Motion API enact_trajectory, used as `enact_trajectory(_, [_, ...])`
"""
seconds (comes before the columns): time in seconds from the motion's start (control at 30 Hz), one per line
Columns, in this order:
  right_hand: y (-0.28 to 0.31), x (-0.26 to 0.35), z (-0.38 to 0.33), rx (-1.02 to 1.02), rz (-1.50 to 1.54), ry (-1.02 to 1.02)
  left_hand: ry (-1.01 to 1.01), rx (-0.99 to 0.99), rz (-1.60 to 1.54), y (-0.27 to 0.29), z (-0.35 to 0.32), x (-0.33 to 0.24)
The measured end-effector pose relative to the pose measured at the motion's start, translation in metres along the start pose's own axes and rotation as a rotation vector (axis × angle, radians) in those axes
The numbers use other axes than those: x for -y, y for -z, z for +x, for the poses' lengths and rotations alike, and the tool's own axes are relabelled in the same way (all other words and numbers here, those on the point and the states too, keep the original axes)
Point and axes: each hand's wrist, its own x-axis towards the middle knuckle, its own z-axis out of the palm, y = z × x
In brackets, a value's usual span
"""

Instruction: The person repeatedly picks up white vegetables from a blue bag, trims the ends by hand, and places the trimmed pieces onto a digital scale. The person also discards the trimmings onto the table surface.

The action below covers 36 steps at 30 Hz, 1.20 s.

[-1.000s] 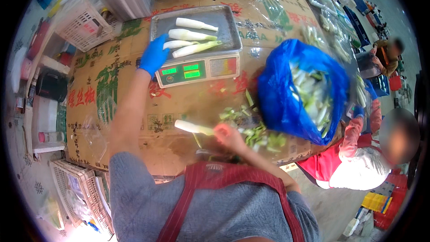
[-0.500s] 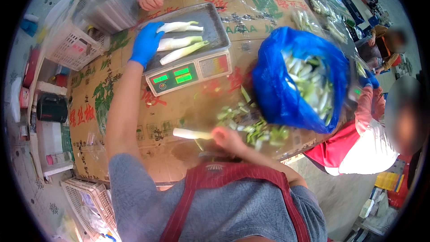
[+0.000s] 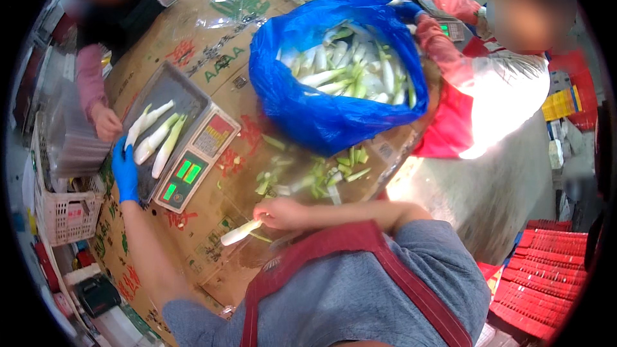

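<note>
My left hand (image 3: 125, 172), in a blue glove, is on the near left side of the scale's metal tray (image 3: 184, 87). Its fingers close on the lower end of a white water bamboo shoot (image 3: 144, 119). Two more shoots (image 3: 168, 146) lie beside it, pale with green tips. The digital scale (image 3: 187, 173) shows lit green displays. My bare right hand (image 3: 281, 213) is closed on another peeled shoot (image 3: 239, 232), held by its greenish end over the table near my apron. The fingertips are partly hidden.
A blue plastic bag (image 3: 302, 122) full of shoots stands open on the cardboard-covered table (image 3: 205, 244). Green trimmings (image 3: 347, 166) lie scattered before it. Co-workers stand at left and right; one hand (image 3: 106, 123) is near the tray. A white basket (image 3: 67, 215) sits left.
The view has turned right, so the scale appears farther left and the bag nearer the middle. Both my hands keep their shoots. The right co-worker's gloved hands now hold shoots in plainer view.
</note>
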Motion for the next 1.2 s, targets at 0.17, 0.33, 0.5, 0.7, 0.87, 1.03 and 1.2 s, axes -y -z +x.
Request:
enact_trajectory(0.17, [0.084, 0.047, 0.001, -0.298, 0.01, 0.257, 0.104, 0.021, -0.043, 0.009, 0.008, 0.029])
enact_trajectory(0.33, [0.294, 0.005, 0.014, -0.866, -0.342, -0.041, 0.031, 0.082, -0.117, 0.01, -0.003, -0.006])
enact_trajectory(0.5, [0.378, -0.121, -0.018, -0.437, -1.003, -0.378, 0.037, 0.148, -0.159, 0.005, -0.001, -0.02])
enact_trajectory(0.7, [0.405, -0.136, -0.026, -0.505, -0.791, -0.187, 0.141, 0.067, -0.238, 0.026, -0.045, -0.047])
enact_trajectory(0.87, [0.417, -0.087, -0.022, -1.109, 0.171, 0.044, 0.275, -0.015, -0.266, 0.028, -0.102, -0.077])
enact_trajectory(1.03, [0.377, -0.03, -0.017, -1.025, 0.752, 0.038, 0.34, 0.078, -0.315, -0.005, -0.174, -0.066])
enact_trajectory(1.2, [0.301, 0.032, 0.023, -0.732, 0.835, 0.098, 0.275, 0.325, -0.217, -0.048, -0.229, -0.094])
